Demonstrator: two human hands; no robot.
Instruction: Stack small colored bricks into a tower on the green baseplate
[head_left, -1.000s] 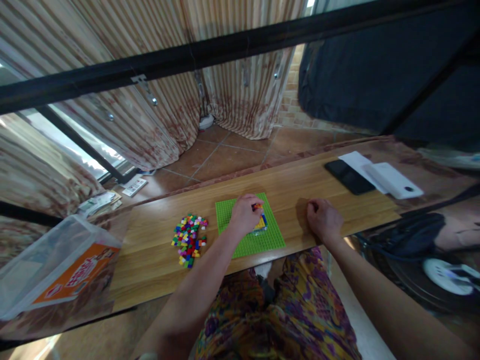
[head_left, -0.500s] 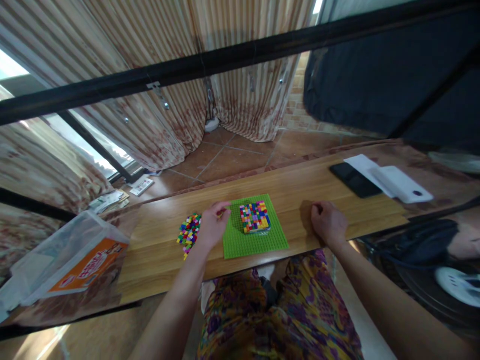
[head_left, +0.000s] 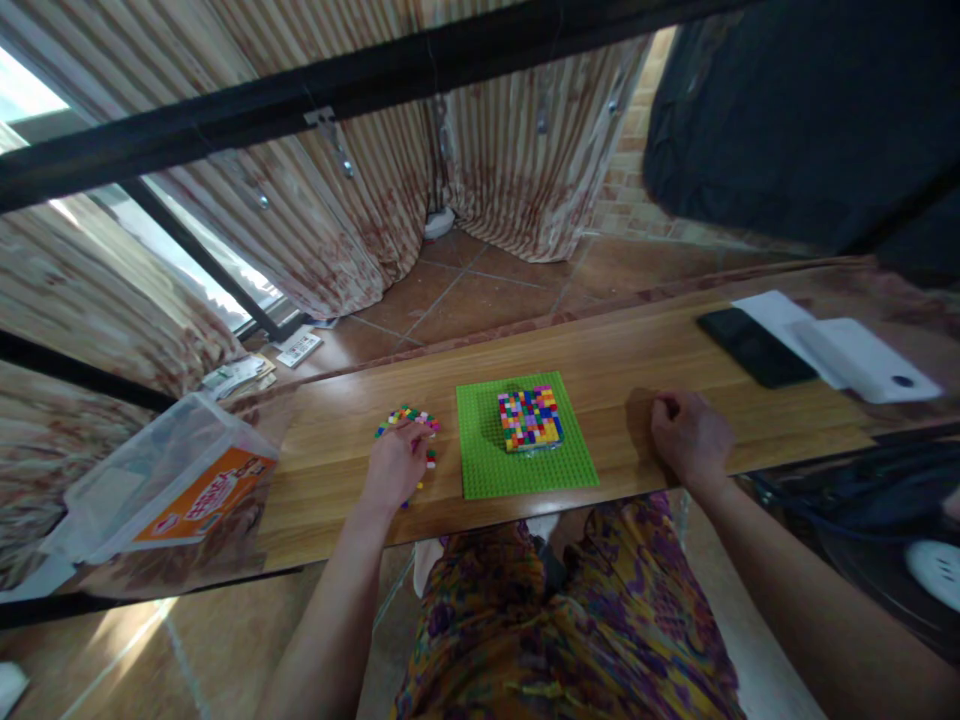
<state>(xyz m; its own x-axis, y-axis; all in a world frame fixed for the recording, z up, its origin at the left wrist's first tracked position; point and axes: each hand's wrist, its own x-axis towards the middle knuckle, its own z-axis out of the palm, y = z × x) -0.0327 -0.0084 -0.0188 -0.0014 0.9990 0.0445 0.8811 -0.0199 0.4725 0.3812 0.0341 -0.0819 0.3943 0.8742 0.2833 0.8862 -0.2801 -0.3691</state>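
Observation:
My left hand (head_left: 401,458) is over the loose pile of small coloured bricks (head_left: 409,412) on the wooden board, covering part of it. Its fingers are bent and look slightly apart, with no brick clearly visible between them. To its right lies a green studded baseplate (head_left: 484,475). A squarish block of many-coloured bricks (head_left: 529,418) sits on the baseplate, a few bricks higher than its studs. My right hand (head_left: 691,432) rests on the board right of the baseplate, curled into a loose fist with nothing seen in it.
A black phone (head_left: 756,346) and a white box (head_left: 874,358) lie on the right of the wooden board (head_left: 322,430). A clear plastic tub (head_left: 169,460) with an orange label stands at the left. A dark bar (head_left: 375,85) crosses above the far side.
My left hand has moved left, from the baseplate's edge onto the brick pile. My right hand stays curled on the board. The whole view has shifted slightly.

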